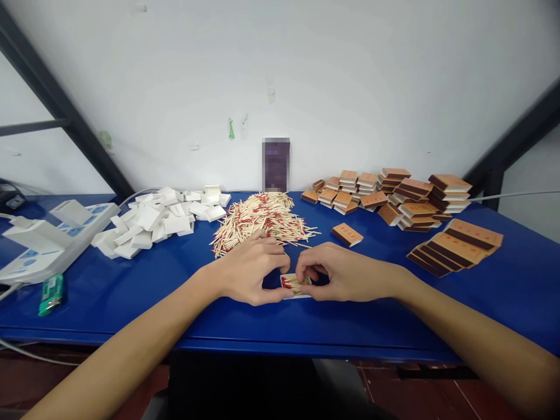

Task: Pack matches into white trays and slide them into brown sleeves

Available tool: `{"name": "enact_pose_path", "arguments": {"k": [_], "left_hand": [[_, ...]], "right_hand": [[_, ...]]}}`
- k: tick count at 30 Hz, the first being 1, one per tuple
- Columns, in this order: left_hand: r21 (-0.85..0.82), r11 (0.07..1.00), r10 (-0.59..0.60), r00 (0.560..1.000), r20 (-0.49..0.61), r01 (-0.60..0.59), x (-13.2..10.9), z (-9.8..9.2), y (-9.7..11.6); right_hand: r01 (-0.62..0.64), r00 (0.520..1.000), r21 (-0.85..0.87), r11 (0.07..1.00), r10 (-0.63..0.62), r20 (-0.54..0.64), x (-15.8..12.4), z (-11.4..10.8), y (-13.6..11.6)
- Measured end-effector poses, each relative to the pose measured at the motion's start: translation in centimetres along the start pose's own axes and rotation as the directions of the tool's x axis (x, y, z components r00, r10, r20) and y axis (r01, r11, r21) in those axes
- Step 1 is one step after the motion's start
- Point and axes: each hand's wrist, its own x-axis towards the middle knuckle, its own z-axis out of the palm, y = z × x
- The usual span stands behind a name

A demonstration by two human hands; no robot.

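A small white matchbox tray [296,286] filled with red-tipped matches lies on the blue table [131,291] near its front edge. My left hand [251,268] curls around the tray's left end, fingers pressed to it. My right hand [343,273] pinches the tray's right end with bent fingers. Just behind my hands lies a loose pile of matches [262,219]. One brown matchbox sleeve [347,234] lies alone to the right of the pile.
A heap of empty white trays [157,221] sits at the left. Stacks of brown matchboxes [394,195] fill the back right, with a fanned row [455,248] nearer. A white power strip [48,239] and a green lighter [51,293] lie far left. A wall stands behind.
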Motion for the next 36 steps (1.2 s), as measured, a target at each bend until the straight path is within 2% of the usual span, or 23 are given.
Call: {"name": "enact_pose_path", "arguments": {"k": [4, 7, 11, 20, 25, 27, 28, 30, 32, 34, 36], "left_hand": [[0.014, 1.0, -0.018, 1.0, 0.014, 0.018, 0.0, 0.1, 0.1], [0.015, 1.0, -0.026, 0.999, 0.028, 0.026, 0.1, 0.2, 0.0], [0.017, 0.999, -0.039, 0.999, 0.027, 0.039, 0.1, 0.1, 0.0], [0.016, 1.0, 0.009, 1.0, 0.005, -0.009, 0.0, 0.3, 0.1], [0.029, 1.0, 0.009, 1.0, -0.002, -0.009, 0.0, 0.6, -0.1], [0.039, 0.999, 0.008, 1.0, -0.004, -0.008, 0.0, 0.5, -0.1], [0.045, 0.999, 0.006, 1.0, -0.007, -0.005, 0.0, 0.5, 0.0], [0.036, 0.999, 0.009, 1.0, -0.004, -0.009, 0.0, 0.6, 0.0], [0.011, 1.0, 0.017, 1.0, 0.003, -0.017, -0.1, 0.6, 0.0], [0.005, 1.0, 0.012, 1.0, 0.003, -0.012, -0.1, 0.5, -0.1], [0.016, 1.0, 0.003, 1.0, 0.004, -0.003, 0.0, 0.4, -0.2]], "right_hand": [[0.025, 1.0, 0.04, 0.999, -0.025, 0.001, 0.0, -0.3, 0.2], [-0.003, 1.0, 0.063, 0.998, 0.003, 0.003, -0.1, -0.5, 0.6], [-0.048, 0.997, 0.125, 0.991, 0.039, 0.069, -0.2, -0.7, 1.1], [-0.038, 0.994, 0.172, 0.984, 0.02, 0.106, 0.1, -0.4, 1.3], [-0.039, 0.999, 0.191, 0.981, 0.038, 0.007, 0.2, -0.2, 1.4], [-0.031, 0.995, 0.091, 0.995, 0.04, -0.095, 0.3, -0.2, 1.4], [-0.044, 0.985, -0.012, 0.999, 0.042, -0.168, 0.3, -0.3, 1.5], [-0.17, 0.94, -0.269, 0.948, 0.075, -0.332, 0.4, -0.6, 1.9], [-0.378, 0.874, -0.46, 0.804, 0.146, -0.463, 0.3, -1.1, 2.5], [-0.519, 0.834, -0.54, 0.662, 0.252, -0.492, 0.0, -1.7, 3.2], [-0.608, 0.791, -0.58, 0.543, 0.347, -0.504, -0.6, -2.4, 4.1]]}}
